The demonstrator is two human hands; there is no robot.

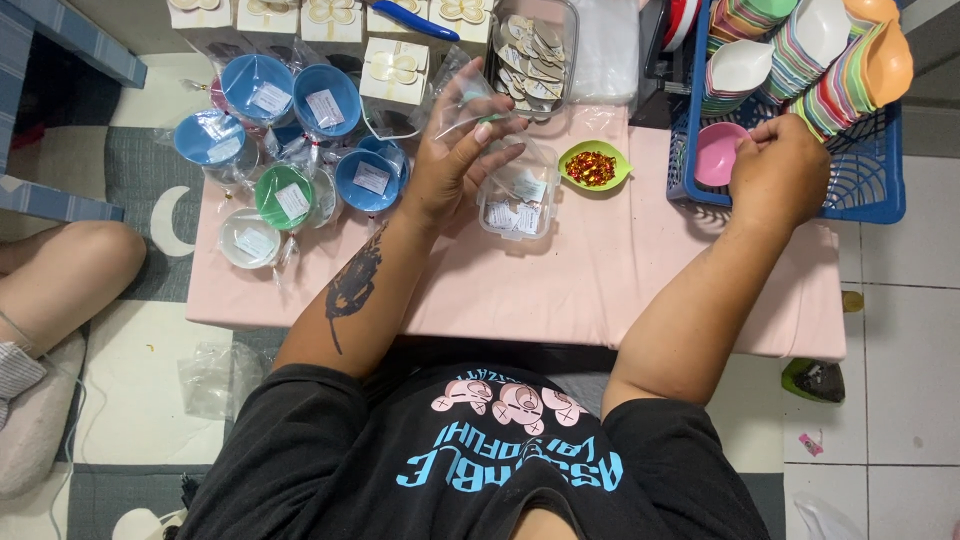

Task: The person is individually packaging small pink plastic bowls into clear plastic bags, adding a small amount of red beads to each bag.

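clear little bag [462, 108] sits in my left hand [455, 150], held up over the pink table [600, 290], fingers pinched lightly around its thin plastic. i cannot see anything inside it yet. my right hand [778, 172] is over at the blue basket [870, 185], closed in a loose fist right beside a pink bowl [718, 152]; i cannot tell if it has hold of the bowl or only touches it.

just under my left hand is a clear box [516, 195] with small cards in it. next to that is a green leaf dish [594, 165] with red and gold bits. to my left lies a bunch of wrapped bowls [290, 140], blue, green and white, each in plastic with a small tag, so i think many are done. the basket has tall stacks of coloured bowls [800, 60] in it, so i think lots are left to wrap.
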